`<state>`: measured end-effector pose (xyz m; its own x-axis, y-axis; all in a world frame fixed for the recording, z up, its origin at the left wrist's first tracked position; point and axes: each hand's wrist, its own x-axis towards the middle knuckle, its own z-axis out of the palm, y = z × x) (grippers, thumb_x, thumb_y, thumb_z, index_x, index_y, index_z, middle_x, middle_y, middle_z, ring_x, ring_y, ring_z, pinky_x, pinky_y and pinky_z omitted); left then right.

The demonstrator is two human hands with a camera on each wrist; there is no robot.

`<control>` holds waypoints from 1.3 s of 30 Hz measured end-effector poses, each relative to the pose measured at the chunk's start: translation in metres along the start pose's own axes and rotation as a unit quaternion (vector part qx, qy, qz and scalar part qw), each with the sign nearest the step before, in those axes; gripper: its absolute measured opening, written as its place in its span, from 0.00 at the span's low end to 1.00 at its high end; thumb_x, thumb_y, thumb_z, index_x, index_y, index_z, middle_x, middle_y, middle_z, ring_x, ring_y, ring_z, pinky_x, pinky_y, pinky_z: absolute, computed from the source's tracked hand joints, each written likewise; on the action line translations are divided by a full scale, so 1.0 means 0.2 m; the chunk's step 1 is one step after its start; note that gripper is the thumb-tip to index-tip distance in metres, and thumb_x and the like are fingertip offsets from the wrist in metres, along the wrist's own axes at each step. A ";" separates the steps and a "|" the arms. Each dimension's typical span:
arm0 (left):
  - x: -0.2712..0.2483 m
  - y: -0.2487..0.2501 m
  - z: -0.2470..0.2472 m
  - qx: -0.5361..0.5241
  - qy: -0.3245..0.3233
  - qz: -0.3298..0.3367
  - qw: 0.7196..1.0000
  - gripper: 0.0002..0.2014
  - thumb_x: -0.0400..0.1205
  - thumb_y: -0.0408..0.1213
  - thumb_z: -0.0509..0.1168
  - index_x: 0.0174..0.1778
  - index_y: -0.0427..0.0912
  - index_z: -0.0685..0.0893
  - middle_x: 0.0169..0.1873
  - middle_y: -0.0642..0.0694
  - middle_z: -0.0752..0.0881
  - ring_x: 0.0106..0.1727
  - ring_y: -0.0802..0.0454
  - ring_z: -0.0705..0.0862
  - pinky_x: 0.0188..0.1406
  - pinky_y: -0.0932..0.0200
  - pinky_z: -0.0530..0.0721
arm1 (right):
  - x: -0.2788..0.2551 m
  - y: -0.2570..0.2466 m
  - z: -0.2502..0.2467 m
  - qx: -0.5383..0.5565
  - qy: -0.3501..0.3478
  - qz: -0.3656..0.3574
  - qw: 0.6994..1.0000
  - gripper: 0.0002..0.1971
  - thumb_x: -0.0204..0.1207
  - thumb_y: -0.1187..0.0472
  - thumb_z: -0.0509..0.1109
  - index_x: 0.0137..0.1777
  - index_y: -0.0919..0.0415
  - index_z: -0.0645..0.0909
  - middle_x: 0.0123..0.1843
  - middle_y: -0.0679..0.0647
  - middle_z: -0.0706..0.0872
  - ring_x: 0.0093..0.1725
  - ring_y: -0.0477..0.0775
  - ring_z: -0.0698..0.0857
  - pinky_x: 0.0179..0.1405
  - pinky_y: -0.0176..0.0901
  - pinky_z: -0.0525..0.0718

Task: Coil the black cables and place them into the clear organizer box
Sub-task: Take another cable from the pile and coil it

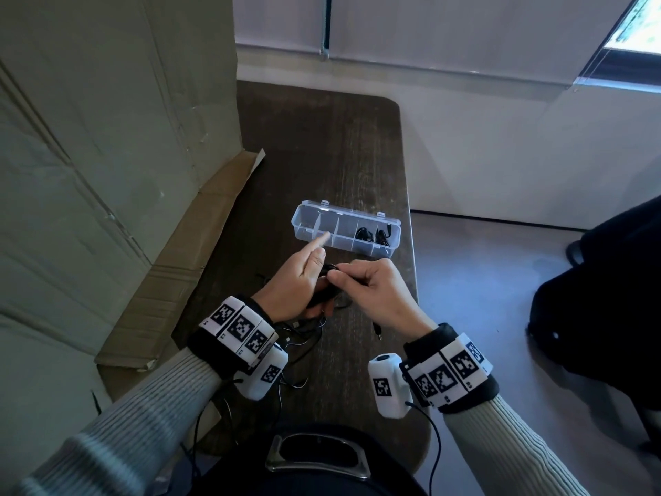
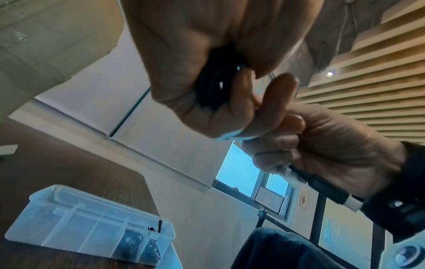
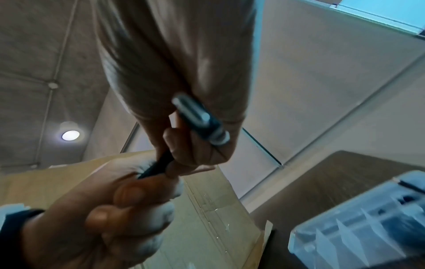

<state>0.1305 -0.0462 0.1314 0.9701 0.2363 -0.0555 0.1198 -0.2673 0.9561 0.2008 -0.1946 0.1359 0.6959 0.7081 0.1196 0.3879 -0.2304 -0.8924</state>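
Clearly, a coil [image 2: 217, 85] of black cable is being wound just in front of the box [image 1: 345, 229], above the tabletop [image 1: 322, 148]. The coil is clamped in the left hand [image 1: 297, 286], thumb and curled fingers closed round the loops so they cannot spring apart, while the index finger is held out straight toward the box. The cable's free end is pinched in the right hand [image 1: 375, 291], fingers curled round it, and the plug [image 3: 202, 120] is left sticking out below the palm, seemingly so the tail can be fed round the bundle. The hands are kept touching, which keeps the last stretch short and taut.

The box lies open, lid off, within easy reach. Two coiled cables [image 1: 373, 236] are already set in its two right-hand compartments; the other compartments appear unfilled. Loose cables [image 1: 304, 331] are left on the tabletop under the left wrist, presumably waiting their turn. The coil in hand is judged nearly finished.
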 end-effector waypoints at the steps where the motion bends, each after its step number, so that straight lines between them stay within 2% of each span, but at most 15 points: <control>1: -0.01 0.01 0.00 -0.022 -0.016 -0.011 1.000 0.20 0.90 0.46 0.44 0.76 0.50 0.67 0.42 0.49 0.82 0.36 0.63 0.82 0.35 0.68 0.79 | 0.00 0.01 0.00 0.006 0.002 0.003 1.000 0.09 0.79 0.57 0.71 0.47 0.59 0.91 0.36 0.59 0.86 0.37 0.52 0.84 0.41 0.53 0.84; 2: -0.02 0.02 0.01 -0.052 -0.037 -0.027 0.998 0.19 0.90 0.46 0.44 0.73 0.49 0.70 0.35 0.41 0.83 0.29 0.54 0.81 0.25 0.61 0.77 | 0.00 0.01 0.00 0.010 0.011 0.003 1.000 0.09 0.79 0.58 0.71 0.46 0.61 0.91 0.36 0.58 0.85 0.37 0.53 0.85 0.41 0.52 0.85; 4: -0.03 0.05 0.00 -0.086 -0.088 -0.054 0.991 0.26 0.89 0.50 0.41 0.61 0.39 0.79 0.26 0.37 0.83 0.22 0.48 0.80 0.19 0.59 0.74 | -0.01 0.02 0.00 0.012 0.032 -0.005 0.999 0.08 0.79 0.60 0.71 0.45 0.61 0.91 0.33 0.52 0.83 0.35 0.47 0.83 0.36 0.42 0.82; 7: -0.03 0.07 -0.01 -0.064 -0.158 -0.089 0.981 0.37 0.85 0.61 0.38 0.33 0.39 0.85 0.27 0.39 0.84 0.24 0.50 0.82 0.20 0.61 0.77 | -0.02 0.03 0.00 -0.001 0.052 -0.026 0.998 0.08 0.79 0.62 0.71 0.41 0.61 0.90 0.31 0.47 0.79 0.32 0.40 0.78 0.34 0.35 0.76; 9: -0.02 0.07 -0.03 -0.037 -0.184 -0.084 0.979 0.37 0.83 0.65 0.41 0.29 0.43 0.84 0.25 0.42 0.82 0.21 0.53 0.77 0.18 0.64 0.72 | -0.03 0.02 -0.01 0.010 0.053 -0.027 0.998 0.08 0.79 0.63 0.71 0.43 0.63 0.91 0.33 0.51 0.80 0.33 0.39 0.79 0.33 0.33 0.78; 11: -0.02 0.07 -0.04 -0.037 -0.192 -0.066 0.978 0.32 0.82 0.64 0.47 0.31 0.42 0.83 0.22 0.46 0.77 0.19 0.54 0.69 0.17 0.66 0.65 | -0.03 0.01 -0.01 0.042 0.044 -0.023 0.998 0.07 0.79 0.64 0.70 0.49 0.64 0.90 0.36 0.51 0.83 0.36 0.37 0.83 0.35 0.28 0.80; 13: -0.02 0.08 -0.03 -0.064 -0.171 -0.045 0.982 0.26 0.83 0.59 0.53 0.32 0.41 0.80 0.21 0.47 0.74 0.19 0.53 0.65 0.17 0.65 0.61 | -0.01 0.01 -0.02 0.075 0.044 -0.018 0.996 0.09 0.80 0.64 0.69 0.55 0.59 0.89 0.41 0.51 0.87 0.40 0.38 0.85 0.43 0.32 0.82; 16: -0.01 0.08 0.00 -0.098 -0.097 -0.023 0.990 0.23 0.86 0.52 0.53 0.33 0.40 0.81 0.21 0.48 0.75 0.21 0.54 0.68 0.19 0.62 0.62 | 0.01 0.02 -0.03 0.112 0.049 -0.001 0.992 0.12 0.82 0.64 0.66 0.63 0.55 0.84 0.40 0.50 0.83 0.35 0.37 0.80 0.41 0.34 0.79; 19: 0.02 0.07 0.00 -0.169 0.015 -0.047 0.984 0.23 0.88 0.48 0.51 0.35 0.38 0.81 0.23 0.47 0.78 0.21 0.56 0.72 0.19 0.63 0.65 | 0.01 0.04 0.00 0.117 0.060 -0.004 0.991 0.17 0.81 0.69 0.66 0.59 0.46 0.84 0.40 0.54 0.81 0.38 0.46 0.79 0.49 0.53 0.85; 22: 0.05 0.07 -0.01 -0.169 0.036 -0.055 0.983 0.24 0.89 0.49 0.49 0.36 0.37 0.81 0.27 0.45 0.79 0.24 0.55 0.74 0.22 0.61 0.68 | 0.01 0.06 0.03 0.097 0.110 0.001 0.989 0.17 0.77 0.70 0.72 0.53 0.44 0.87 0.41 0.55 0.84 0.42 0.52 0.84 0.52 0.64 0.86; 26: 0.08 0.05 0.00 -0.198 0.084 -0.074 0.974 0.24 0.88 0.51 0.50 0.39 0.38 0.82 0.30 0.43 0.81 0.26 0.56 0.77 0.22 0.63 0.73 | 0.03 0.04 0.07 0.060 0.158 0.009 0.986 0.09 0.72 0.62 0.78 0.52 0.53 0.91 0.40 0.49 0.90 0.42 0.47 0.87 0.49 0.55 0.88; 30: 0.10 0.05 0.03 -0.262 0.095 -0.082 0.957 0.19 0.89 0.48 0.49 0.65 0.42 0.78 0.41 0.42 0.84 0.31 0.55 0.80 0.21 0.64 0.74 | 0.04 0.03 0.11 0.050 0.186 0.024 0.981 0.10 0.70 0.62 0.79 0.51 0.58 0.91 0.41 0.49 0.90 0.41 0.45 0.89 0.47 0.48 0.89; 32: 0.09 0.05 0.03 -0.291 0.081 -0.065 0.951 0.18 0.89 0.46 0.48 0.70 0.46 0.76 0.46 0.43 0.85 0.35 0.54 0.81 0.23 0.64 0.74 | 0.05 0.04 0.12 0.053 0.193 0.041 0.979 0.10 0.69 0.62 0.80 0.51 0.58 0.91 0.42 0.49 0.91 0.42 0.45 0.89 0.49 0.47 0.89; 35: 0.07 0.05 0.04 -0.323 0.089 -0.048 0.941 0.15 0.89 0.46 0.49 0.65 0.55 0.77 0.51 0.45 0.84 0.38 0.56 0.83 0.27 0.63 0.78 | 0.07 0.04 0.12 0.106 0.184 0.078 0.974 0.07 0.69 0.64 0.80 0.47 0.59 0.91 0.40 0.52 0.92 0.39 0.47 0.91 0.49 0.50 0.90; 39: 0.06 0.05 0.06 -0.417 0.092 -0.061 0.902 0.15 0.88 0.51 0.46 0.52 0.52 0.77 0.48 0.44 0.82 0.41 0.51 0.83 0.33 0.57 0.83 | 0.08 0.02 0.13 0.147 0.168 0.108 0.969 0.04 0.69 0.65 0.80 0.41 0.57 0.90 0.35 0.55 0.91 0.32 0.50 0.89 0.45 0.54 0.91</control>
<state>0.1453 -0.0566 0.1374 0.9002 0.3872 -0.1994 -0.0517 0.5495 0.8339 0.1981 -0.1661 0.1236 0.9180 0.3966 0.0070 0.0569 -0.1141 -0.9918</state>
